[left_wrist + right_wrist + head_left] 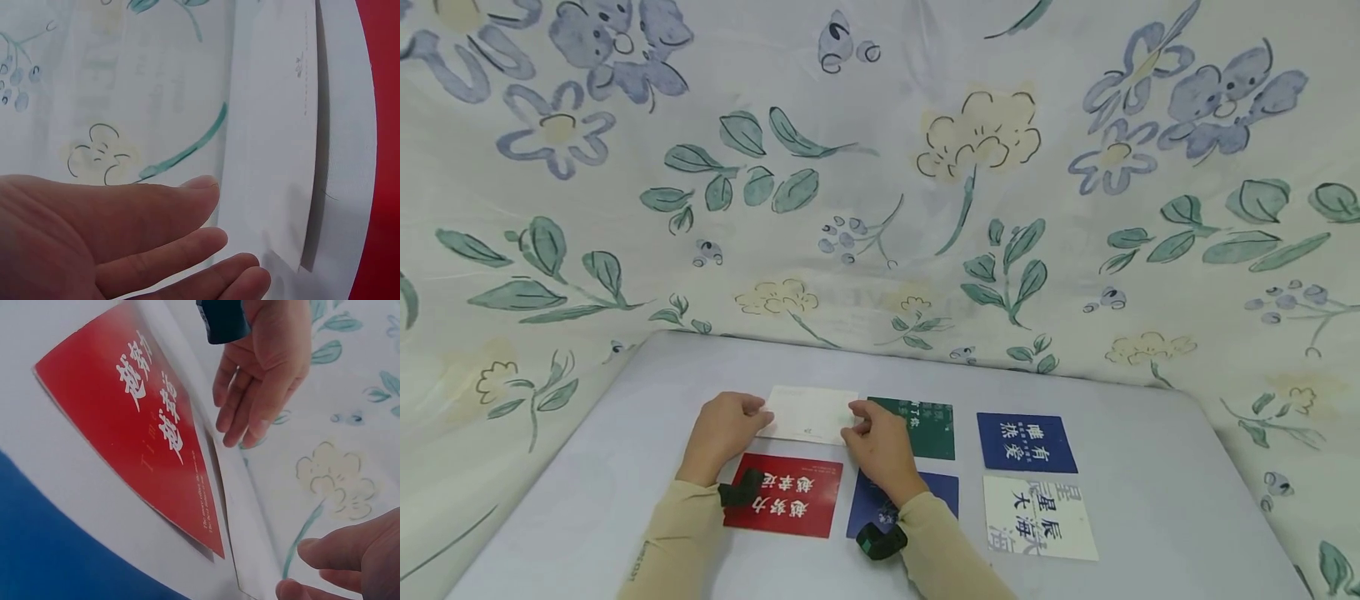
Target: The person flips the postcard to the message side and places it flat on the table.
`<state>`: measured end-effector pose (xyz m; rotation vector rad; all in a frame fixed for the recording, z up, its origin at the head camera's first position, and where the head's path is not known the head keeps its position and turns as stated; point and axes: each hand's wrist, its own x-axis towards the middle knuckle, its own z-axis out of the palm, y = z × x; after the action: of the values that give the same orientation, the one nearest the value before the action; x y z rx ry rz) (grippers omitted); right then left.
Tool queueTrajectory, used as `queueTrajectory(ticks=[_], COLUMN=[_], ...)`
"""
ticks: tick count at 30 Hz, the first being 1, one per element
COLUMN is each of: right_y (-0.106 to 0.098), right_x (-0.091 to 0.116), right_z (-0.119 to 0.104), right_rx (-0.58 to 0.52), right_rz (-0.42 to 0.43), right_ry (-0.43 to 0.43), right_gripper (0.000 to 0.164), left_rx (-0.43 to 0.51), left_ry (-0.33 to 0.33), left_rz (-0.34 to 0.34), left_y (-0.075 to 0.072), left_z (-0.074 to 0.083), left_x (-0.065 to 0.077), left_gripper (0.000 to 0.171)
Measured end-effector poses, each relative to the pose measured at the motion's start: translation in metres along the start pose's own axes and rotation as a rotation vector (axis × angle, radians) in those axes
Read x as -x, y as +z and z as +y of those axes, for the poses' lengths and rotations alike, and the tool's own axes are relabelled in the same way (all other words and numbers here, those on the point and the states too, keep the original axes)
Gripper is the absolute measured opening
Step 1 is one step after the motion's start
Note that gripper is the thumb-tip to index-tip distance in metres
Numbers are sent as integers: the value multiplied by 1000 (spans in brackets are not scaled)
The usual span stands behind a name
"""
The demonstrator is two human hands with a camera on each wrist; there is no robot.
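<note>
Left hand [724, 427] and right hand [882, 440], fingers relaxed, ungripping, flank the white card [808, 414] at nine and three o'clock; nudge evenly, clear of the red card [797, 492] at six.

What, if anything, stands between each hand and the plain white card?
Nothing visible does. The left hand is at the white card's left edge, the right hand at its right edge. The red card lies on the near side and the green card to the right, partly hidden by the right hand; neither blocks.
</note>
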<state>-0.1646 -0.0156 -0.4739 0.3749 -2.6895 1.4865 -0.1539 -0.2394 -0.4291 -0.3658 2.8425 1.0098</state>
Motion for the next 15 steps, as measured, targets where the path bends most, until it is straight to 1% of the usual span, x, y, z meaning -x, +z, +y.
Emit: queueTrajectory(ticks=[7, 15], right_y=[-2, -6], right_x=[1, 2], right_z=[-6, -13], right_rx=[-10, -18], right_rz=[-12, -39], right_ry=[-18, -10], right_gripper=[34, 35], left_rx=[9, 6], left_ry=[6, -7], left_rz=[0, -1], left_y=[-2, -2], left_z=[2, 5], left_x=[2, 4], left_gripper=[45, 49])
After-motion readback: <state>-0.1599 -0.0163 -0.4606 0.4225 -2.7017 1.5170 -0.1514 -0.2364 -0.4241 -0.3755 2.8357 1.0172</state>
